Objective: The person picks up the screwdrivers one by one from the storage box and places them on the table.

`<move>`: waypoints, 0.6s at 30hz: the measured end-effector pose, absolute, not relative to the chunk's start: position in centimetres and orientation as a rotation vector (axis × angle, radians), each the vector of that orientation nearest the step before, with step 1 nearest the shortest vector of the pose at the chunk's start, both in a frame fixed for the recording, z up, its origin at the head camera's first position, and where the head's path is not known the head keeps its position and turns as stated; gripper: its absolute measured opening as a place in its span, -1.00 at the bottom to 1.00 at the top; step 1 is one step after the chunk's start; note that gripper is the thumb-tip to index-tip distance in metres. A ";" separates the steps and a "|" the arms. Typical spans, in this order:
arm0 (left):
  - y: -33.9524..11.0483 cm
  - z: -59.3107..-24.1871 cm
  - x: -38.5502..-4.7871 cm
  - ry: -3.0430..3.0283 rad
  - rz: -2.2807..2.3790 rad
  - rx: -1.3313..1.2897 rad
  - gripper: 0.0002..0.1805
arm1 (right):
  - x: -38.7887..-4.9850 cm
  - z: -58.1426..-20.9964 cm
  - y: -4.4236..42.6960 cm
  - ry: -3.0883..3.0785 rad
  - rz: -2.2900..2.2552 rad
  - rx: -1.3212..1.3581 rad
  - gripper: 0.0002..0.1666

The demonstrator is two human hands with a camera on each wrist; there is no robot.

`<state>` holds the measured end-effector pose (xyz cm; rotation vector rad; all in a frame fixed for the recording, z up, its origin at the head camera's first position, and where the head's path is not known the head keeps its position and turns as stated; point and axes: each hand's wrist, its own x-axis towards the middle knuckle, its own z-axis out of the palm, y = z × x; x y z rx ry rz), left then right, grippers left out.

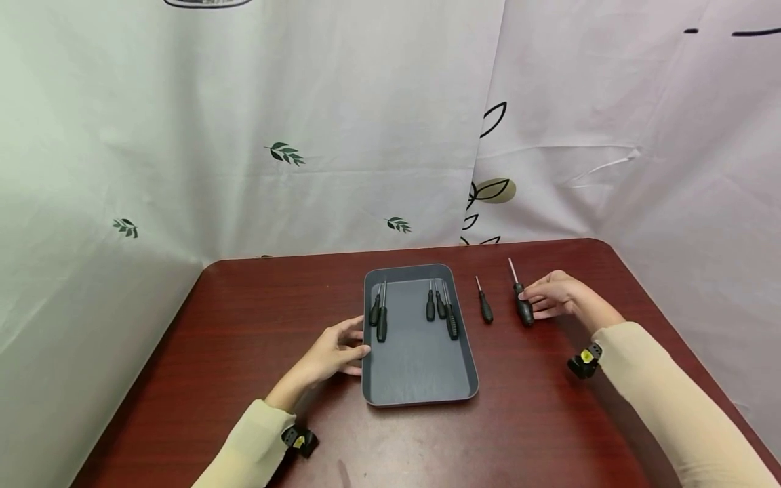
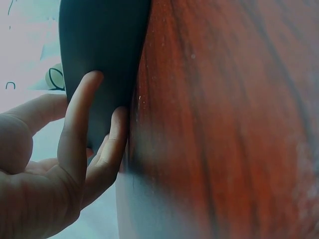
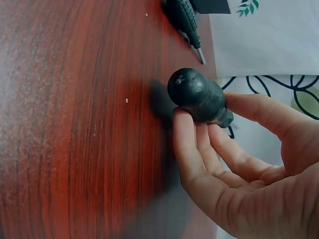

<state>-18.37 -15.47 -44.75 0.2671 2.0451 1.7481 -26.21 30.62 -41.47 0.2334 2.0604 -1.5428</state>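
Observation:
My right hand (image 1: 549,295) pinches the thick black handle of a large screwdriver (image 1: 523,306) between thumb and fingers, its shaft pointing to the back. In the right wrist view the rounded handle end (image 3: 188,88) faces the camera, a shadow beside it on the table. A smaller black screwdriver (image 1: 485,307) lies between that hand and the grey tray (image 1: 421,379). At the tray's left side, my left hand (image 1: 335,349) touches the wall with spread fingers; the left wrist view shows fingertips against the outer wall (image 2: 104,45). The thumb tip is at the rim.
Inside the tray, two black screwdrivers (image 1: 382,324) lie along the left and three more screwdrivers (image 1: 451,322) along the right, shafts toward the back. The reddish-brown wooden table (image 1: 256,312) ends at a white patterned curtain (image 1: 342,190) behind.

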 end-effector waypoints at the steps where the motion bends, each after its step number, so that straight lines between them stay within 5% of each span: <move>1: -15.5 -44.7 -18.4 2.046 1.747 0.267 -0.23 | -26.2 -41.5 30.5 2.072 -1.532 0.236 -0.71; 9: -15.5 -44.7 -18.4 2.052 1.743 0.280 -0.24 | -26.3 -41.4 29.9 2.143 -1.481 0.249 -0.57; 18: -15.6 -44.9 -18.4 2.049 1.740 0.294 -0.24 | -26.1 -41.4 29.4 2.214 -1.453 0.260 -0.66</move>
